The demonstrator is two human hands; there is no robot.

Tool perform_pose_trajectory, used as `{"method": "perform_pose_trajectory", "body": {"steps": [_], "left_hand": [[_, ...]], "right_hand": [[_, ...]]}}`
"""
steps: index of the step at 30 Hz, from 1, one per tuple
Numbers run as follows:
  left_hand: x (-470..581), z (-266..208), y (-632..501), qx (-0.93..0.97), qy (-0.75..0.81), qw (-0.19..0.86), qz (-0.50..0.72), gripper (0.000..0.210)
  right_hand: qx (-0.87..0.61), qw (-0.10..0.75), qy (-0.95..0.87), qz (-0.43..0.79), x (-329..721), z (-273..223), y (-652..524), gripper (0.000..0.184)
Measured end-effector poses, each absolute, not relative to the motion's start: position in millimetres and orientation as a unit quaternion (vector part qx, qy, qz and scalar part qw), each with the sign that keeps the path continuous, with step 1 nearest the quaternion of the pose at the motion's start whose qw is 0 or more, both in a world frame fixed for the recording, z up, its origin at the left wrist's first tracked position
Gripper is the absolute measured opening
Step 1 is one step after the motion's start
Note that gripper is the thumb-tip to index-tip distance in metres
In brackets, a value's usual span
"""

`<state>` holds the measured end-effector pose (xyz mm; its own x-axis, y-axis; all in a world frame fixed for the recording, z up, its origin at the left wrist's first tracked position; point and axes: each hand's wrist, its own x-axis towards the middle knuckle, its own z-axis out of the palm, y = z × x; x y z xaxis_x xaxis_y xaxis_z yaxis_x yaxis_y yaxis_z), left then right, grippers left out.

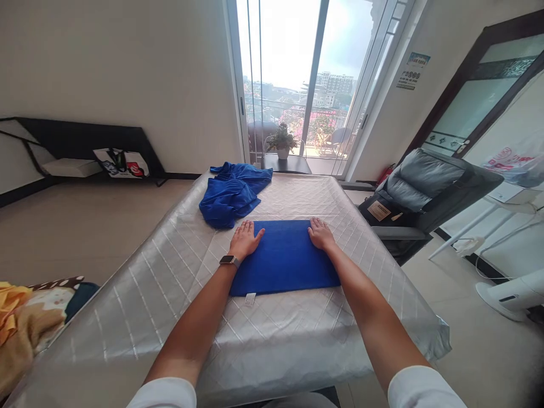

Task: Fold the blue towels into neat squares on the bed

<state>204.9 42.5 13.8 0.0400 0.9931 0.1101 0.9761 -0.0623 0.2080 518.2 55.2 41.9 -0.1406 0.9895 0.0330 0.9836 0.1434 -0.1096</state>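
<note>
My left hand (245,238) lies flat at the far left corner of the folded blue cloth (284,258), fingers stretched out and thumb spread over the fabric. My right hand (321,234) is laid the same way at the far right corner, palm down, fingers straight; neither is closed around anything. The folded cloth sits in front of me between my forearms, a flat, smooth panel on the silver quilted cover (165,277) of the surface. A white tag (250,299) sticks out from its near edge, towards the left. Beyond my left hand, near the far end, a second blue cloth (233,195) lies crumpled in a loose heap. I have a watch (229,260) on my left wrist. Down to my left is a pile of fabrics (32,317) in yellow, brown and white. To my right stands a black padded chair (419,184), and past the far end a potted plant (283,143) stands before the glass doors (293,62).
</note>
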Motion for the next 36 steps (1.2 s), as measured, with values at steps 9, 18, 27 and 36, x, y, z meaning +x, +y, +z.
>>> {"method": "perform_pose_trajectory", "body": {"steps": [9,18,27,36], "left_hand": [[206.0,15.2,42.8,0.721,0.685,0.035,0.102,0.087],[204.7,16.2,40.6,0.724,0.684,0.022,0.081,0.087],[200.7,13.5,41.2,0.729,0.68,0.018,0.078,0.088],[187.5,18.3,32.9,0.721,0.69,-0.017,0.063,0.082]], "right_hand": [[-0.651,0.057,-0.757,0.022,515.4,46.5,9.6,0.062],[-0.663,0.048,-0.743,0.079,521.6,31.6,-0.6,0.067],[-0.66,0.051,-0.744,0.096,520.5,36.1,-2.3,0.067],[-0.656,0.063,-0.745,0.099,518.3,39.6,-5.9,0.068]]}}
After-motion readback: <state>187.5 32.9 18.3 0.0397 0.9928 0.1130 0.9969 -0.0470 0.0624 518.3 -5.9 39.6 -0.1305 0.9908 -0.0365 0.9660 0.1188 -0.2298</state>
